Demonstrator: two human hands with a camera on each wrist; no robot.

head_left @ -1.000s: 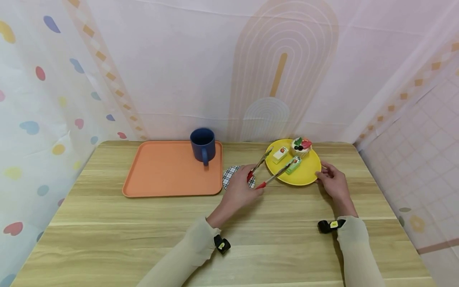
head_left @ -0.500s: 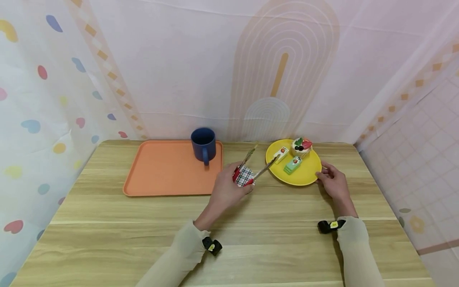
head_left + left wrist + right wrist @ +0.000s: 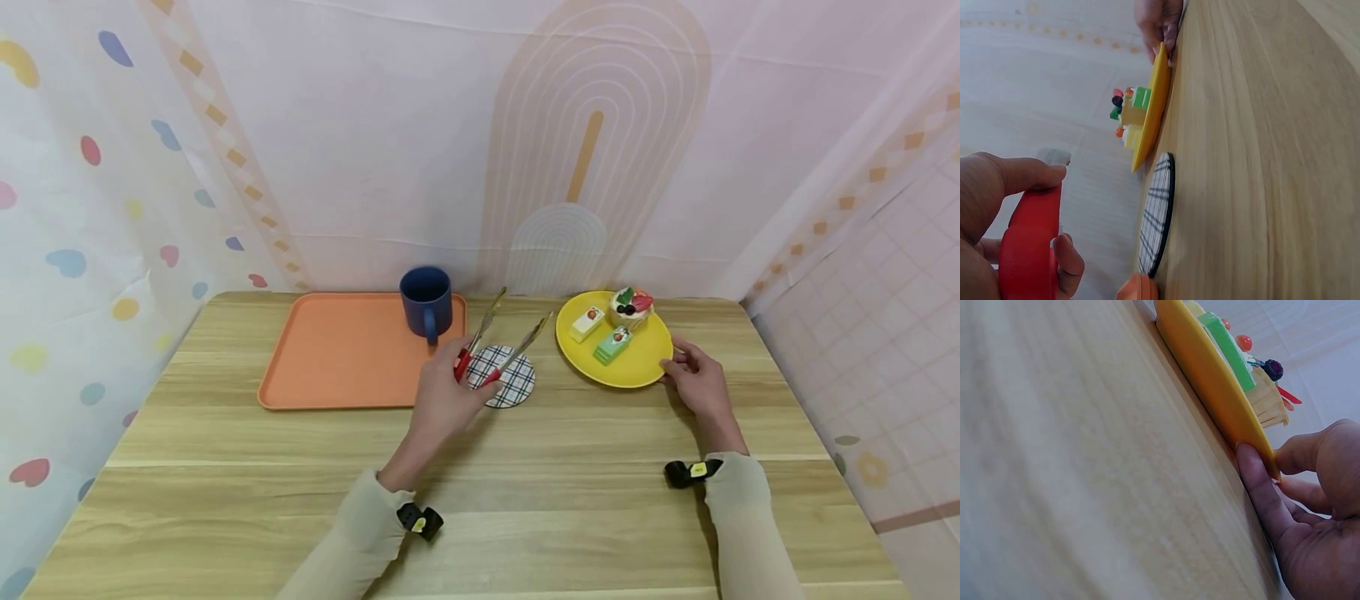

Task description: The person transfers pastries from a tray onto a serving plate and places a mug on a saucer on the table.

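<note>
My left hand (image 3: pixel 444 400) grips red-handled tongs (image 3: pixel 462 363), whose metal arms stand spread above the round plaid coaster (image 3: pixel 517 382). Nothing is between the tong tips. In the left wrist view the thumb and fingers wrap the red handle (image 3: pixel 1032 240). At the right, my right hand (image 3: pixel 699 382) pinches the rim of a yellow plate (image 3: pixel 637 367). On that plate sit a green cake slice (image 3: pixel 612 345), a pale yellow cake slice (image 3: pixel 587 323) and a fruit-topped cupcake (image 3: pixel 628 310). The right wrist view has thumb and fingers on either side of the plate's rim (image 3: pixel 1235 419).
An orange tray (image 3: pixel 337 354) lies on the left of the wooden table (image 3: pixel 570 500). A dark blue mug (image 3: pixel 426 302) stands on the tray's right end, its handle towards me. Patterned curtains (image 3: pixel 390 150) rise behind the table and at both sides.
My left hand has carried the spread tongs leftwards, off the plate and over the coaster, uncovering more of it. Both cake slices stay on the plate. My right hand keeps its place.
</note>
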